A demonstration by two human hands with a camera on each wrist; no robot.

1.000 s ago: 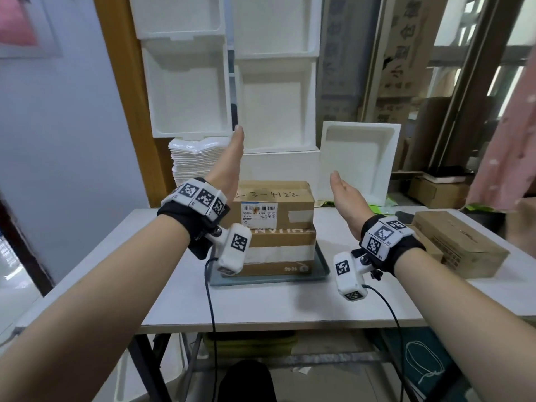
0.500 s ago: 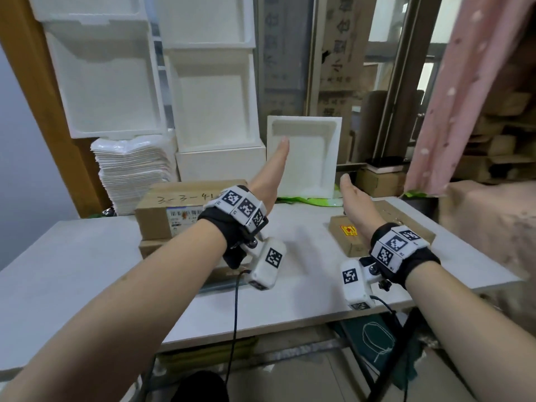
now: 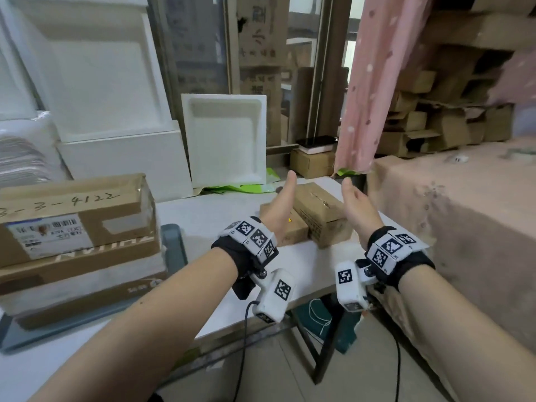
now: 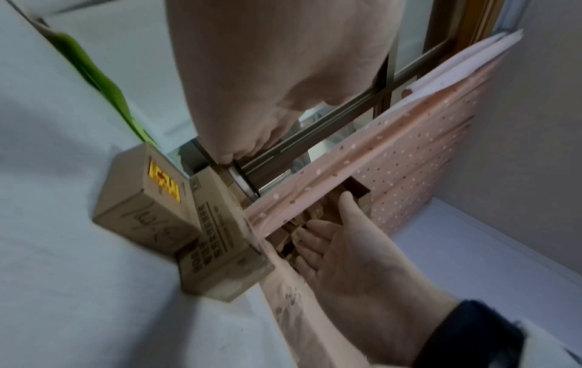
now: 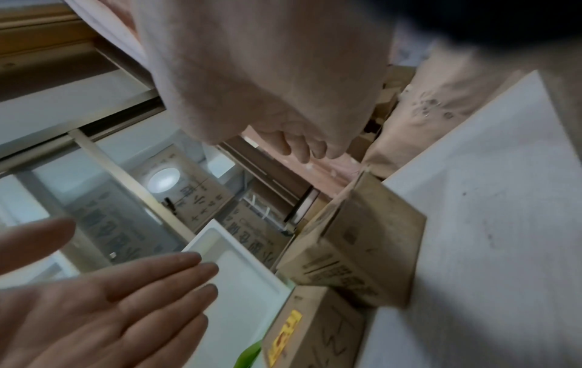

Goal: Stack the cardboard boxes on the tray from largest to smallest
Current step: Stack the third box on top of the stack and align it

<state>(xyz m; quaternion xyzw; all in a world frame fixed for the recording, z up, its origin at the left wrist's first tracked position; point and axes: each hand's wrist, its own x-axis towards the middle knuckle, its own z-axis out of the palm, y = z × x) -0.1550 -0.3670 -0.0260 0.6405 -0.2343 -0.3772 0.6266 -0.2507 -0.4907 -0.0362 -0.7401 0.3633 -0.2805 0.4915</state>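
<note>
A grey tray [image 3: 174,245] at the left of the white table [image 3: 220,210] carries two stacked cardboard boxes: a large bottom box [image 3: 72,285] and a labelled box [image 3: 75,216] on top. Two smaller boxes lie side by side at the table's right end: a mid-size box [image 3: 322,216] [image 4: 220,244] [image 5: 362,249] and a small box with a yellow sticker [image 3: 293,232] [image 4: 148,206] [image 5: 315,331]. My left hand [image 3: 285,195] hovers flat over the small box. My right hand [image 3: 352,198] is held flat beside the mid-size box's right side. Neither hand holds anything.
White foam trays [image 3: 226,140] lean behind the table, with green sheets at their foot. A pink curtain [image 3: 371,82] hangs at the back right, and a cloth-covered surface [image 3: 464,213] stands close to the table's right edge. More cardboard boxes are piled behind it.
Both hands have swung right, away from the stack on the tray, to the two loose boxes at the table's right end. The view has turned right with them.
</note>
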